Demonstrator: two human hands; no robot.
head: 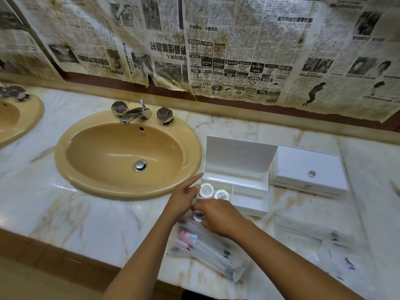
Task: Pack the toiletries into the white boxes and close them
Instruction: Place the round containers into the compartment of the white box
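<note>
Packing small jars into the open box

The right hand [216,215] pinches a jar [198,215] just before the open box [236,187]; the left hand [187,194], fingers relaxed, steadies its left wall, probably for loading.

A tan sink [190,135] with chrome taps [138,113] sits below newspaper-covered wall [238,50].

Glossy ceramic sink [91,182], chrome tap [135,114], veined marble counter [86,221].
</note>
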